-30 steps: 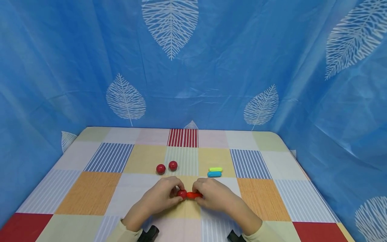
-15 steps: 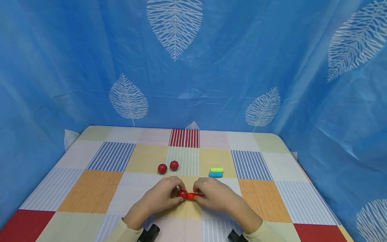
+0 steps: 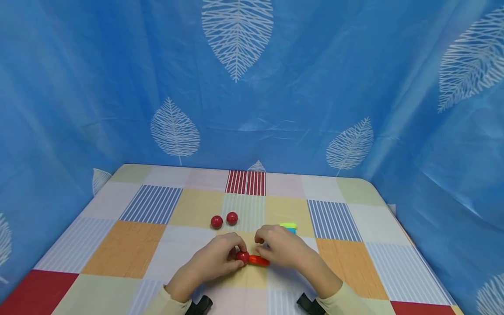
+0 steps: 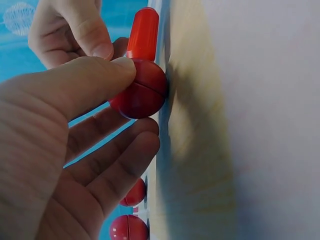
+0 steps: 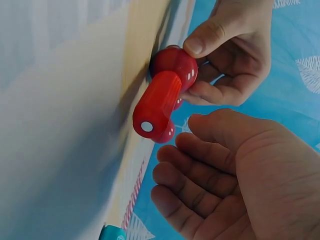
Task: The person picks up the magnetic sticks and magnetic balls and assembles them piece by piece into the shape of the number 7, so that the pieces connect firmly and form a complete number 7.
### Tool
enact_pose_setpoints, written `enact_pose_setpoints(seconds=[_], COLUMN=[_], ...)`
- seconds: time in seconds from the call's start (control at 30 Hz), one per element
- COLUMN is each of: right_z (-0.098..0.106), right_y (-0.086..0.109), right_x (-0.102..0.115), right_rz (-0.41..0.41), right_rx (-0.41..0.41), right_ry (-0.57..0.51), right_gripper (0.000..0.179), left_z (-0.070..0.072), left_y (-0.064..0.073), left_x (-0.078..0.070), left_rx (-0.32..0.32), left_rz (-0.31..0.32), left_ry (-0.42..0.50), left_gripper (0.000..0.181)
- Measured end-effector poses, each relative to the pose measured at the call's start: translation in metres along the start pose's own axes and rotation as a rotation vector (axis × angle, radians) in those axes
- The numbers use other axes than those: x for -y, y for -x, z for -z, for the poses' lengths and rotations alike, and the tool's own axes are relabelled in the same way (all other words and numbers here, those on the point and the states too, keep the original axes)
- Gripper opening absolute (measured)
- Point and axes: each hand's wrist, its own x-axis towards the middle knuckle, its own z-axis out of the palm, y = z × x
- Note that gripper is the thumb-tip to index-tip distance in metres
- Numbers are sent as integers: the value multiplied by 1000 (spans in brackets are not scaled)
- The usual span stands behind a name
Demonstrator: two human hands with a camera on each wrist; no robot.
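Note:
A dark red ball [image 3: 243,257] is pinched between the thumb and fingers of my left hand [image 3: 212,259]. An orange-red rod [image 3: 258,260] meets the ball end to end, pointing right; in the right wrist view a white disc shows on its free end. Beside and above the rod is my right hand [image 3: 284,247], its fingers loosely bent and holding nothing. A gap separates that hand from the rod [image 5: 159,102] in the right wrist view. Whether ball and rod are fixed together I cannot tell.
Two more red balls, one left [image 3: 216,222] and one right [image 3: 232,218], lie beyond my left hand. Past my right hand are a yellow rod [image 3: 288,225] and a blue rod [image 3: 292,231], partly hidden. A patchwork cloth [image 3: 189,245] covers the table; blue curtains [image 3: 299,87] surround it.
My right hand has let go of the orange-red rod and lifted slightly away, now covering part of the blue and yellow rods. My left hand keeps its pinch. The head view has shifted slightly.

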Motion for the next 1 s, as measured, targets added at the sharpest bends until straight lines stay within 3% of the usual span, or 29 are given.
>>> enact_pose_setpoints(seconds=[0.23,0.5,1.0], right_z=[4,3,-10], right_y=[-9,-32,-70], right_x=[-1,-6,-5], right_rz=[-6,-27,-57], right_rx=[-8,-62,-1], right_ry=[17,45,120], right_gripper=[9,19,47], left_z=[0,2,-1], left_y=[-1,-2,0], left_x=[-1,-2,4], left_rx=[2,-3,-13], left_rz=[-14,-42,-57], left_ry=[2,1,-4], left_gripper=[22,22,23])
